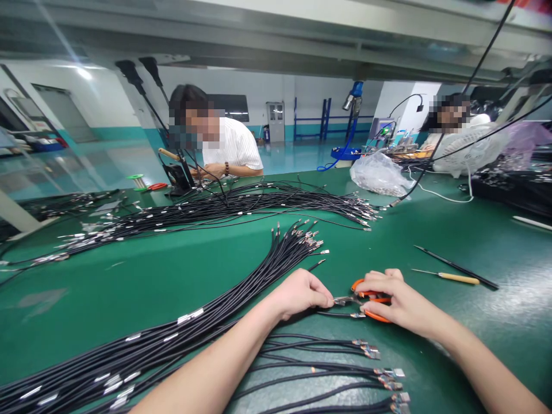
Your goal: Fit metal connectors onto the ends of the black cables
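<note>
My left hand [302,293] is closed in a pinch on the end of a thin black cable [340,314] on the green table [150,276]. My right hand [394,299] is wrapped round orange-handled pliers [371,300], whose metal jaws meet the cable end at my left fingertips. A thick bundle of black cables with metal terminals [284,247] runs from the lower left up past my left hand. Several finished cables with connectors [379,374] lie under my forearms.
A wooden-handled pick [448,277] and a thin black rod [457,267] lie to the right. A second cable bundle [259,204] spans the far table, next to a plastic bag [379,175]. One person [228,146] sits opposite; another person [452,123] sits far right.
</note>
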The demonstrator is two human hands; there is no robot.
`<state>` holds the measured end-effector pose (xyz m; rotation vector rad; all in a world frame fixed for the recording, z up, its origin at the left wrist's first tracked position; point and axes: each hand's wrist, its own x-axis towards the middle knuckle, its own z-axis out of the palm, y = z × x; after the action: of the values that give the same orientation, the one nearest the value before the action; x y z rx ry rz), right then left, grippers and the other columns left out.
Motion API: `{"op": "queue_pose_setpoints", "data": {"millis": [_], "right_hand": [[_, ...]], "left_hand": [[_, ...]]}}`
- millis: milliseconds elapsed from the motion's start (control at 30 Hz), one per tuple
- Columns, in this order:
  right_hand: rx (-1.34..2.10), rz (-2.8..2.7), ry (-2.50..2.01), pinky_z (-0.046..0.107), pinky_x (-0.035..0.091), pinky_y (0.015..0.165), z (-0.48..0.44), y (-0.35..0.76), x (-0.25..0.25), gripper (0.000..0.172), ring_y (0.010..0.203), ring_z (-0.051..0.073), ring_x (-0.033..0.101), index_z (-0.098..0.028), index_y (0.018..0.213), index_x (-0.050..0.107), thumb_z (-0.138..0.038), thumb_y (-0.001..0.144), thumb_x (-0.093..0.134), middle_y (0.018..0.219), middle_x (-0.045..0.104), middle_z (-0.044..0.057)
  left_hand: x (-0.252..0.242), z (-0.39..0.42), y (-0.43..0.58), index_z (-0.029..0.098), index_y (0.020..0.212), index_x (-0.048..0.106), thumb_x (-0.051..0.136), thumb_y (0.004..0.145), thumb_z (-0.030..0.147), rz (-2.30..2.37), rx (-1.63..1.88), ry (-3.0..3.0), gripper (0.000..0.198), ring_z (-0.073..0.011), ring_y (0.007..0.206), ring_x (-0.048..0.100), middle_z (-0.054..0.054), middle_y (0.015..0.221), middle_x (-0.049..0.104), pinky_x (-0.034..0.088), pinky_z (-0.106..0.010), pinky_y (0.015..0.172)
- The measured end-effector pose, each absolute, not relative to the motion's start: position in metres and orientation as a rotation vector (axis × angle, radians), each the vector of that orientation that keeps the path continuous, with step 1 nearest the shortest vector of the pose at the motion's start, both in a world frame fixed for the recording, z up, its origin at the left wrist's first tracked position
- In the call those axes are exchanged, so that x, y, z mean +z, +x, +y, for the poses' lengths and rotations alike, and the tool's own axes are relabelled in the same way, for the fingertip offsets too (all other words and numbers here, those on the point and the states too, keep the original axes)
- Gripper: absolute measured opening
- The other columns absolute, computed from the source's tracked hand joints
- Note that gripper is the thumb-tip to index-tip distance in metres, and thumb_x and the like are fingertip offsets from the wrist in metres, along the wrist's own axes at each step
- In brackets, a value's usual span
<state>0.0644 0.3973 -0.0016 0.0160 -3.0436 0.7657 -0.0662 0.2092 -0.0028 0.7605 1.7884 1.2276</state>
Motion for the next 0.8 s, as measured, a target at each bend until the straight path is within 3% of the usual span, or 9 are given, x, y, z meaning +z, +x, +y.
{"op": "queue_pose_setpoints", "data": {"millis": [600,800], "right_hand": [[0.777,-3.083,0.039,0.038,0.022,0.082,0.4002,0.0654,-0.0030,0.021,0.086,0.021,0.050,-0.026,0.091,0.064,-0.041,0.082,0.053,0.083,0.060,0.002],[0.766,-3.087,0.029,0.036,0.023,0.080,0.3993,0.0640,-0.0012,0.020,0.084,0.021,0.051,-0.023,0.075,0.063,-0.039,0.083,0.053,0.076,0.059,0.000]], "left_hand": [[0.0003,0.2086,-0.0651,0.014,0.064,0.072,0.070,0.051,0.023,1.775,1.236,0.730,0.016,-0.0082,0.050,0.043,0.003,0.052,0.060,0.033,-0.023,0.055],[-0.0031,0.2087,-0.0666,0.013,0.066,0.072,0.071,0.050,0.023,1.756,1.241,0.734,0.019,-0.0099,0.054,0.047,0.000,0.057,0.064,0.036,-0.024,0.058]]}}
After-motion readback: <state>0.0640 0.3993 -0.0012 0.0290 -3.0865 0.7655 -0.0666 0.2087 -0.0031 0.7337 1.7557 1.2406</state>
